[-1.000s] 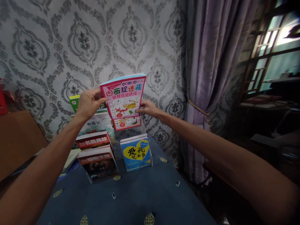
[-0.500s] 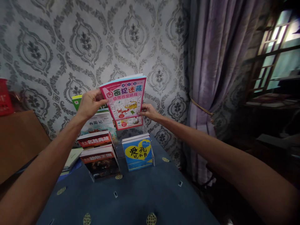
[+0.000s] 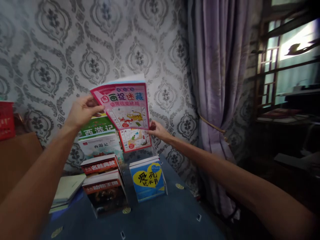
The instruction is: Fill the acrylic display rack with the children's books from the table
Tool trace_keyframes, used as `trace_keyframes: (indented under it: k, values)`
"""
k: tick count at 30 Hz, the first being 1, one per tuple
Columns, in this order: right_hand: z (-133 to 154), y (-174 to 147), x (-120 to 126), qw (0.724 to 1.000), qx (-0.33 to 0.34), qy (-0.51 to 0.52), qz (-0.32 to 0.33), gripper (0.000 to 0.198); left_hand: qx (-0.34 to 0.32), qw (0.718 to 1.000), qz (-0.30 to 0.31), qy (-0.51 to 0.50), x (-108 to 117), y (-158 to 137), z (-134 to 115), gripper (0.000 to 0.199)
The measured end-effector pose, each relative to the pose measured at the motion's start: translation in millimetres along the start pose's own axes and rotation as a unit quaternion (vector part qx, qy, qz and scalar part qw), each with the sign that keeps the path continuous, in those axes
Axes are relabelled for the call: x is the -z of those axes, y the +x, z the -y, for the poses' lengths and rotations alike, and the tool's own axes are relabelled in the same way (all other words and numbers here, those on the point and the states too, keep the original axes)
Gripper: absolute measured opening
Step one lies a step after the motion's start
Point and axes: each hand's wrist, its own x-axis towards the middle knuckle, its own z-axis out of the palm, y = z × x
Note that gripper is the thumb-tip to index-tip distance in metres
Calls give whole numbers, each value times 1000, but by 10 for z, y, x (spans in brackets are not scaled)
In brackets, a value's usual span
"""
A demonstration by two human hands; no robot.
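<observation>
A thin pink book (image 3: pixel 125 106) with cartoon animals on its cover is held up by both hands, tilted, before the wall. My left hand (image 3: pixel 83 111) pinches its left edge, thumb in front. At the lower right corner, my right hand (image 3: pixel 158 130) grips it between thumb and fingers. Directly below and behind it a red-bordered book (image 3: pixel 135 140) stands upright, its top covered by the pink one. Nearer me stands a blue book with a yellow heart (image 3: pixel 147 178). Left of these, a green book (image 3: pixel 97 126) stands behind a pale book (image 3: pixel 100 146), partly hidden by the pink book.
Two dark books with red title bands (image 3: pixel 106 191) stand at the front left. A stack of notebooks (image 3: pixel 66 190) lies beside them on the blue tablecloth (image 3: pixel 150 220). A cardboard box (image 3: pixel 20 160) stands far left; a purple curtain (image 3: pixel 215 83) hangs at right.
The view has tilted up and turned slightly right, so the standing books sit lower. The pink book has swung its left side toward me, and more of the green book shows.
</observation>
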Motion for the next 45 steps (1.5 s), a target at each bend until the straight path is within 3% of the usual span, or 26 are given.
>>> trace_keyframes:
  k: [4, 10, 15, 19, 23, 26, 31, 33, 40, 45]
  values:
    - [82, 38, -20, 997, -13, 47, -55, 62, -6, 997, -76, -32, 199, 153, -274, 37]
    - [418, 148, -68, 995, 11, 83, -49, 87, -12, 984, -177, -25, 241, 460, -562, 32]
    - [646, 201, -88, 997, 29, 62, -43, 112, -17, 986, -162, 16, 134, 884, -507, 34]
    - [718, 228, -84, 992, 7, 107, -64, 123, -21, 992, -120, 42, -124, 1072, -318, 33]
    - [725, 249, -32, 978, -43, 183, -85, 117, -1, 999, -49, 9, -367, 1009, -68, 33]
    - [697, 273, 23, 973, -66, 207, -83, 104, 42, 999, 15, -30, -417, 905, 95, 36]
    - [653, 323, 81, 968, -104, 217, -75, 44, 102, 991, 67, -58, -333, 842, 271, 38]
    - [655, 332, 85, 966, -127, 209, -78, 31, 125, 987, 79, -54, -300, 846, 325, 39]
    - [625, 339, 48, 966, -177, 165, -88, 28, 188, 978, 79, -45, -305, 829, 490, 30]
    - [496, 300, 2, 968, -194, 131, -88, 34, 222, 968, 113, -32, -334, 831, 541, 24]
